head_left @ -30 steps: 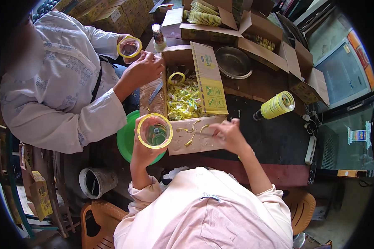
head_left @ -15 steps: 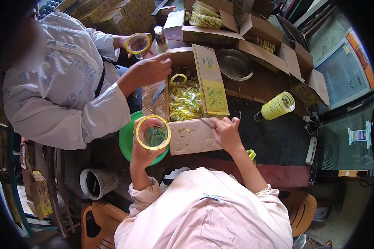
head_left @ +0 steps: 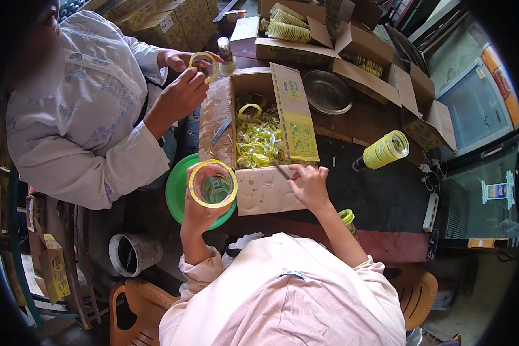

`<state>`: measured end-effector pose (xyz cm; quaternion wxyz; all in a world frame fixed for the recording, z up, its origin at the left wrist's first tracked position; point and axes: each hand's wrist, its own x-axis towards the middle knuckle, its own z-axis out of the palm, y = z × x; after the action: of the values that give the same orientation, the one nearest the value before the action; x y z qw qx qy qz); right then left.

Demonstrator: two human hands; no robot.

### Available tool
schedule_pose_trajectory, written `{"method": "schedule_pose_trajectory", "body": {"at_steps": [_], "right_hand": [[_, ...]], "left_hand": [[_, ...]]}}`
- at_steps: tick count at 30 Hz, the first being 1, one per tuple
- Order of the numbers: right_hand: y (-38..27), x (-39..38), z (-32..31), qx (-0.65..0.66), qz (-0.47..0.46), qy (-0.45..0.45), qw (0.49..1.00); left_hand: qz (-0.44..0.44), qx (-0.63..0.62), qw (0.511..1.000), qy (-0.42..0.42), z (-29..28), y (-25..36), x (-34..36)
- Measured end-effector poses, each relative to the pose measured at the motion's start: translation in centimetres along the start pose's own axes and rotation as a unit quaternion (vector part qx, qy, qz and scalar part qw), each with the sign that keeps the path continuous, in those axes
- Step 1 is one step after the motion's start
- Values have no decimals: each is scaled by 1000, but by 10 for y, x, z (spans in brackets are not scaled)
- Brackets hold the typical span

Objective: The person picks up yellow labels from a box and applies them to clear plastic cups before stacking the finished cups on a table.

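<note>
My left hand (head_left: 200, 210) holds a clear cup with a yellow rim (head_left: 213, 187) over a green basin (head_left: 179, 193). My right hand (head_left: 309, 187) pinches a thin blade (head_left: 282, 172) above a cardboard flap (head_left: 262, 196). The open carton (head_left: 249, 85) beyond holds yellow scraps (head_left: 258, 144) and a loose yellow ring (head_left: 249, 108); another blade (head_left: 221, 130) lies on its left flap. A co-worker's hand (head_left: 179, 98) reaches to a similar cup (head_left: 205, 64) held in the co-worker's other hand.
Open cartons with stacked cups (head_left: 287, 32) stand at the back, by a metal tray (head_left: 327, 92). On the right are a stack of yellow-rimmed cups (head_left: 383, 151), a power strip (head_left: 430, 212) and glass-fronted units (head_left: 473, 109). A bucket (head_left: 134, 254) stands lower left.
The loose yellow strips on the front flap are gone. My right hand has shifted slightly with the blade at the flap's back edge. The co-worker's hands moved together at their cup.
</note>
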<state>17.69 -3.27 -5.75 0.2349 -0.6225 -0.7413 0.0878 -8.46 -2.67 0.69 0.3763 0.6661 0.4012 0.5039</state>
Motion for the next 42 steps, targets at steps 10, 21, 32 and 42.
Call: {"method": "schedule_pose_trajectory", "body": {"at_steps": [10,21,32,42], "right_hand": [[32,-6,-8,41,87,-27,995],[20,-13,-22,-72,38,27,996],[-90,16,-103,219,-72,123,965],[-92,15,-92,98,-38,157,982]], "left_hand": [[-3,10,1000,-16,0,8,0],[-30,-162,982,-93,31,12,-3],[57,104,986,-120,38,29,4],[92,161,977,-105,46,43,13]]}}
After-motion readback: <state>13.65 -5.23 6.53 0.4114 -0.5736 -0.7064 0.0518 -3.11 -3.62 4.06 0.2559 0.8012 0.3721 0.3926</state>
